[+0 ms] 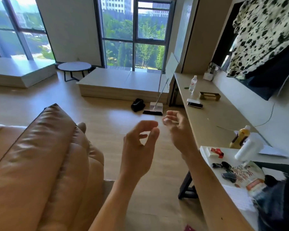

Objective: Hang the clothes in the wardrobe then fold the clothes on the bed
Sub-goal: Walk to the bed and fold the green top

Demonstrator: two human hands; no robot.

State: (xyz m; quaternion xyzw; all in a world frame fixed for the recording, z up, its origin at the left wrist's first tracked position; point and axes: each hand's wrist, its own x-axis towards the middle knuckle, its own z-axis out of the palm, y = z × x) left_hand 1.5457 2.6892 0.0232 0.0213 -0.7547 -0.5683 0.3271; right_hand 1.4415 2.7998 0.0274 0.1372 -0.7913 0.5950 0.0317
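Note:
A cream garment with a black leaf print (264, 35) hangs draped at the top right, over a dark screen on the wall. Both my hands float in mid-air over the wooden floor, holding nothing. My left hand (140, 147) has its fingers loosely curled, thumb and fingertips apart. A little to its right and farther out, my right hand (178, 129) also has relaxed, curled fingers. A dark piece of clothing (277, 202) lies at the lower right edge on the counter. No wardrobe or bed is in view.
A tan leather sofa (40, 164) fills the lower left. A long counter (212, 117) runs along the right wall with a water bottle (193, 83), a yellow bottle (240, 136) and small items. A broom (154, 107), a black bag (137, 105) and a round table (74, 66) stand ahead.

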